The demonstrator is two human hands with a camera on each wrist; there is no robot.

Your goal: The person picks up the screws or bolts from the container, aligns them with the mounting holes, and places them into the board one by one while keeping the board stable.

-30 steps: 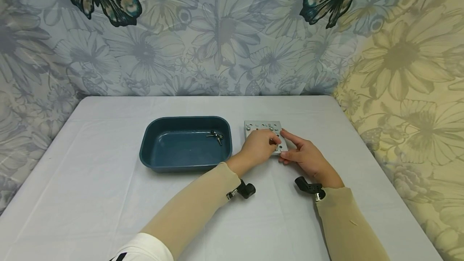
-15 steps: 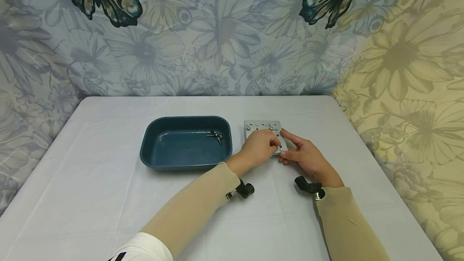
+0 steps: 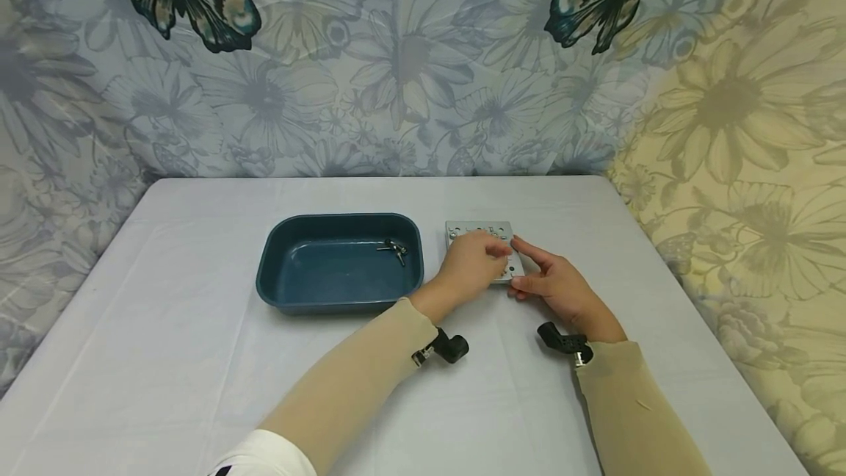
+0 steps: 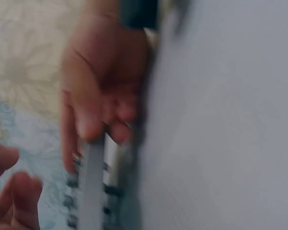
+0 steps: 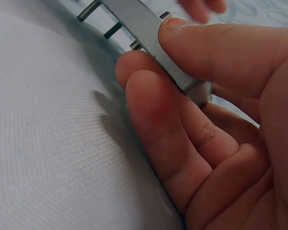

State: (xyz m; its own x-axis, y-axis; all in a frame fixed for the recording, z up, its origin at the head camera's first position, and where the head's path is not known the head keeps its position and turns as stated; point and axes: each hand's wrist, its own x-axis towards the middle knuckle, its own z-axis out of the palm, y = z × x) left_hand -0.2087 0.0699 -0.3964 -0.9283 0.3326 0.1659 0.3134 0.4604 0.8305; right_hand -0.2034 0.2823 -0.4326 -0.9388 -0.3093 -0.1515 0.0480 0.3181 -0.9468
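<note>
A silver metal plate (image 3: 515, 267) with rows of holes lies right of the tray in the head view. My right hand (image 3: 562, 286) grips its near right corner, the thumb (image 5: 206, 45) on top and curled fingers (image 5: 151, 103) beneath. Threaded screws (image 5: 90, 10) stick out under the plate, and a screw head (image 5: 165, 16) shows beside the thumb. Over the plate hovers my left hand (image 3: 468, 267), covering much of its top. In the left wrist view its fingertips (image 4: 26, 184) are apart, with nothing visible between them.
A dark blue tray (image 3: 264, 270) stands left of the plate, with several small screws (image 3: 396, 249) near its right wall. White cloth (image 3: 502, 402) covers the table. Patterned fabric (image 3: 410, 87) hangs behind and at the sides.
My left hand's fingers have lifted and moved slightly away from the plate's near right part, baring more of it. The right hand keeps its grip, and the plate has not moved.
</note>
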